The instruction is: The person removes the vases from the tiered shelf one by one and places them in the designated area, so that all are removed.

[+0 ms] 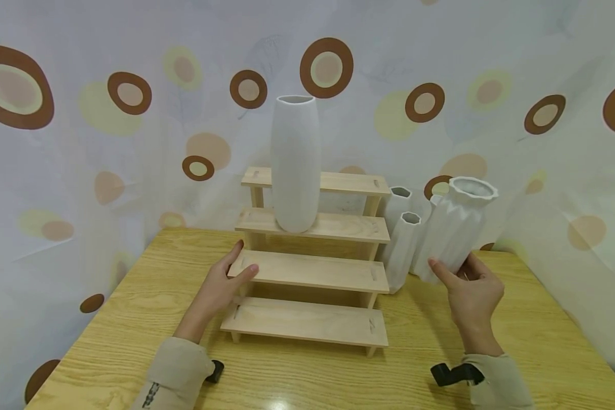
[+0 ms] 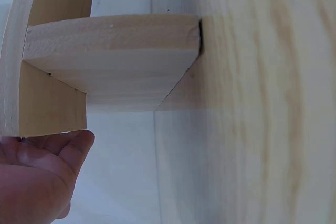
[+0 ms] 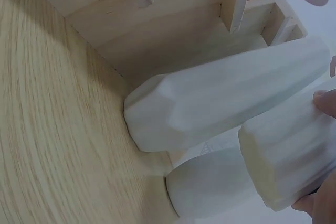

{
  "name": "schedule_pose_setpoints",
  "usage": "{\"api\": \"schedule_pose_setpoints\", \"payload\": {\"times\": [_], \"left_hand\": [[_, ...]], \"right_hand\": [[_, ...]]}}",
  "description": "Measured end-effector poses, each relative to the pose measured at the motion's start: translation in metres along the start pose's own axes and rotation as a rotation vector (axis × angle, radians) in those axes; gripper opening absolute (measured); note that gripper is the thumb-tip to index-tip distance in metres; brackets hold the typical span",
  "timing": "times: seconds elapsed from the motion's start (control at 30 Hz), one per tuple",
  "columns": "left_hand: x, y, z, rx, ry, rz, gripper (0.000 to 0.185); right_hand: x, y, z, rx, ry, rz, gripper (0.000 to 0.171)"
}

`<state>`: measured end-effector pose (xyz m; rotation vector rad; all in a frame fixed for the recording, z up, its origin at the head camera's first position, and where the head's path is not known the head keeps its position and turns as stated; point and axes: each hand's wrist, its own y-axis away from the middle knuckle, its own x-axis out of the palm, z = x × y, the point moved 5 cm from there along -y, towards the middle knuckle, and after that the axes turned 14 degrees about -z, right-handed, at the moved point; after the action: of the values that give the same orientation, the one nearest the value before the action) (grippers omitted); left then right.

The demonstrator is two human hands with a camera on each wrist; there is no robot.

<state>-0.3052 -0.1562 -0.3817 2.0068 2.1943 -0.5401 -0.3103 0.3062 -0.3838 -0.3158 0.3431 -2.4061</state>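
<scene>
Holding: right hand (image 1: 474, 293) fingers curl around the ribbed white vase (image 1: 458, 228)
Steadying: left hand (image 1: 225, 282) fingers straight against the wooden stepped shelf (image 1: 312, 270)
Risk: tilted vase may knock the faceted vases (image 1: 404, 245) beside

We see a stepped shelf (image 1: 307, 270) of pale raw wood, matt, grain faint, unvarnished-looking. The table (image 1: 107, 341) is wood-grain too, yellower, with a slight sheen near the front edge. The tall vase (image 1: 295, 165) is white, matt, finely textured, ceramic-like. The ribbed vase (image 1: 458, 228) in our right hand (image 1: 474, 299) is white, matt, faceted; in the right wrist view its surface looks chalky. The small vases (image 1: 404, 245) have the same matt white. The backdrop curtain (image 1: 82, 142) is thin printed cloth, soft, creased.
</scene>
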Motion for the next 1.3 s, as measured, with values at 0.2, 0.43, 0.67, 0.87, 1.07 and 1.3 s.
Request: {"api": "schedule_pose_setpoints", "payload": {"times": [0.2, 0.43, 0.67, 0.87, 1.07, 1.3], "left_hand": [[0.000, 0.000, 0.000, -0.001, 0.005, 0.000, 0.077], [0.000, 0.000, -0.001, -0.004, 0.003, -0.002, 0.077], [0.000, 0.000, -0.001, 0.003, -0.005, -0.006, 0.076], [0.000, 0.000, 0.000, 0.011, -0.013, -0.008, 0.076], [0.000, 0.000, 0.000, 0.006, -0.018, -0.005, 0.076], [0.000, 0.000, -0.001, 0.009, -0.012, -0.005, 0.076]], "right_hand": [[-0.001, -0.001, -0.004, 0.014, 0.012, 0.008, 0.060], [0.000, -0.001, -0.011, 0.040, 0.027, 0.014, 0.065], [0.001, -0.001, -0.015, 0.052, 0.066, 0.025, 0.069], [0.001, -0.003, -0.020, 0.017, 0.128, 0.012, 0.068], [0.000, -0.003, -0.025, 0.029, 0.139, 0.012, 0.068], [0.001, -0.002, -0.027, -0.009, 0.199, 0.009, 0.067]]}}
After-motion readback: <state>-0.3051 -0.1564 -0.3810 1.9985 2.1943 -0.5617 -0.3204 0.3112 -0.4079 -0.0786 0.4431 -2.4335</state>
